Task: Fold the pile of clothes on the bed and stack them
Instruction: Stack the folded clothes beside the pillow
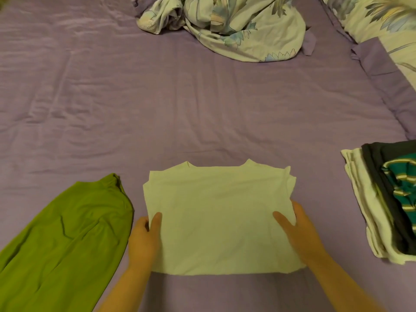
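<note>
A white T-shirt (216,212), folded into a rectangle with its collar away from me, lies flat on the purple bed sheet (157,109). My left hand (145,238) grips its left edge, thumb on top and fingers tucked under. My right hand (299,233) holds the right edge the same way. A green garment (65,239) lies unfolded to the left, close beside my left hand. At the right edge stands a stack of folded clothes (382,206): white pieces at the bottom, a dark one above, a green striped one on top.
A crumpled floral duvet (227,25) lies at the far middle of the bed. A floral pillow with a purple border (387,41) sits at the far right. Bare sheet stretches between the T-shirt and the duvet.
</note>
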### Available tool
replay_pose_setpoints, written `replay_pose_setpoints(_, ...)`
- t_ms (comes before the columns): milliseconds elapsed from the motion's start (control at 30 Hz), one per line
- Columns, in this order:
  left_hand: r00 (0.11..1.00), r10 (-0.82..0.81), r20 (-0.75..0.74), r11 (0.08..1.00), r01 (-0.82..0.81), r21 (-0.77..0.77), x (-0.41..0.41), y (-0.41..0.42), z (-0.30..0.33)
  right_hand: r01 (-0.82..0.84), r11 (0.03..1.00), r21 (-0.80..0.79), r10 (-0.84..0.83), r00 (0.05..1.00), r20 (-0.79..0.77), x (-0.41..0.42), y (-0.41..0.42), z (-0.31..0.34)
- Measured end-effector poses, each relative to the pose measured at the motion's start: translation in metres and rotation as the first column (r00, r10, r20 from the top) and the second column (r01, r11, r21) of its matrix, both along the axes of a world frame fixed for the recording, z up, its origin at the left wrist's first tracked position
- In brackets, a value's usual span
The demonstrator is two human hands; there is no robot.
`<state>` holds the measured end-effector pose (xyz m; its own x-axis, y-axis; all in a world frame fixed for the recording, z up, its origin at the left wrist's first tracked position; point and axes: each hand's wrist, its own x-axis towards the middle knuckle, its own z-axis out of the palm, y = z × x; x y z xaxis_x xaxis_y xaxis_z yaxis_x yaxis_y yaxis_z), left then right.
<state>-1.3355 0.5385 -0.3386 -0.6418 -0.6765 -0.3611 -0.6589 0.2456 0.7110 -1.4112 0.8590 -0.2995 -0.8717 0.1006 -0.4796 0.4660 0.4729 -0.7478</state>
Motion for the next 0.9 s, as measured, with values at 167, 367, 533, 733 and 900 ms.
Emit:
replay_pose_setpoints(167, 0.998, -0.041, -0.051, 0.988, 0.048, 0.15, 0.005, 0.002, 0.01, -0.078, 0.973, -0.219, 0.071, 0.997, -0.037, -0.003, -0.039, 0.021)
replay_pose_setpoints(367, 0.997, 0.079, 0.015, 0.64, -0.062, 0.765, -0.003, -0.022, 0.032, -0.418, 0.895, -0.154, 0.409, 0.908, -0.087, 0.009, -0.153, 0.025)
replay_pose_setpoints(533, 0.999, 0.007, -0.034, 0.581, 0.024, 0.813, 0.001, -0.032, 0.03, -0.696, 0.717, 0.031, 0.697, 0.717, -0.011, 0.041, -0.226, 0.005)
replay_pose_setpoints(733, 1.0, -0.029, 0.009, 0.825, 0.019, 0.564, -0.016, -0.02, 0.029, -0.421, 0.885, 0.197, 0.444, 0.891, -0.092, 0.039, -0.192, -0.006)
replay_pose_setpoints(900, 0.994, -0.102, 0.044, 0.958, 0.086, 0.273, -0.017, 0.004, 0.022, -0.165, 0.95, 0.266, 0.187, 0.98, -0.061, 0.029, -0.155, -0.012)
